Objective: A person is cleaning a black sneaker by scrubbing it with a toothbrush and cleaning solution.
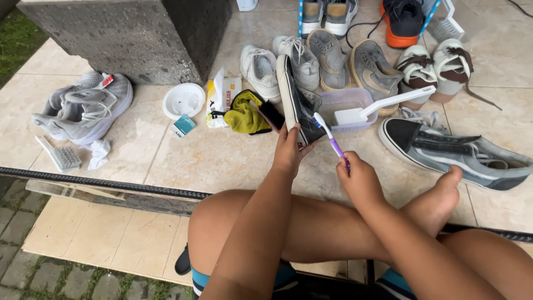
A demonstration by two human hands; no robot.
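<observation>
My left hand (288, 151) grips the heel end of a black canvas sneaker (297, 100), held upright on its edge with the white sole facing left. My right hand (358, 178) holds a purple and white toothbrush (330, 139), its bristle head touching the sneaker's side near the heel. The matching black sneaker (455, 153) lies on the tiles to the right, beside my bare foot (438, 200). My crossed legs fill the lower frame.
A clear plastic tub (347, 103) holds a white brush (388, 105). A yellow cloth (244, 114) and dark brush (271, 115) lie left of it. Several shoe pairs line the back, grey sneakers (83, 105) at the left, a concrete block (133, 36) behind.
</observation>
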